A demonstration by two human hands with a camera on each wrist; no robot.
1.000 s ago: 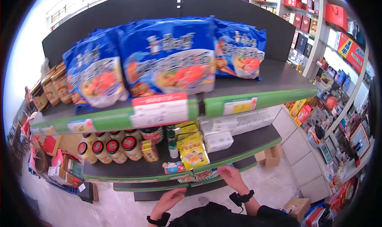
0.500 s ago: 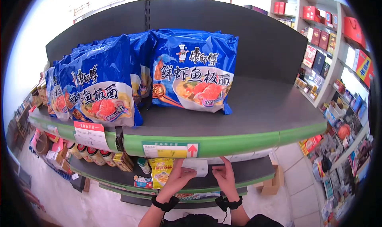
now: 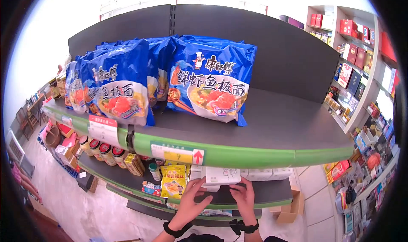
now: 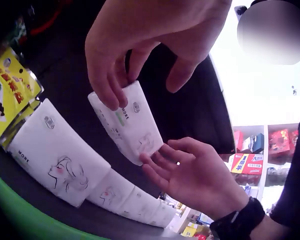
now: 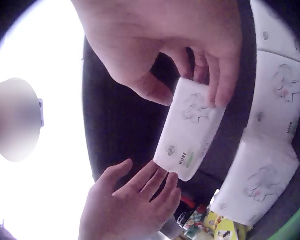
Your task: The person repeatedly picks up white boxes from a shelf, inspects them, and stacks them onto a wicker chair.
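Observation:
A white tissue pack (image 3: pixel 222 175) printed with a line drawing of a head is held between my two hands, above the lower shelf. My left hand (image 3: pixel 192 203) grips one end, its fingers bent over the pack (image 4: pixel 126 120) in the left wrist view while the thumb stands off. At the other end my right hand (image 3: pixel 244 199) holds on, with fingers around the end of the pack (image 5: pixel 190 127) in the right wrist view. More tissue packs (image 3: pixel 260 174) lie in a row on that shelf, beside a yellow snack bag (image 3: pixel 173 182).
Just above my hands runs the upper shelf's green edge (image 3: pixel 255 157), with blue noodle bags (image 3: pixel 212 80) standing on that shelf. Further left on the lower shelf are red-lidded jars (image 3: pixel 106 153) and a small box (image 3: pixel 134 164). A cardboard box (image 3: pixel 291 208) sits on the floor at right.
Both hands have come up from below the lower shelf to the tissue packs and taken hold of one, now raised. The head view has swung to the right.

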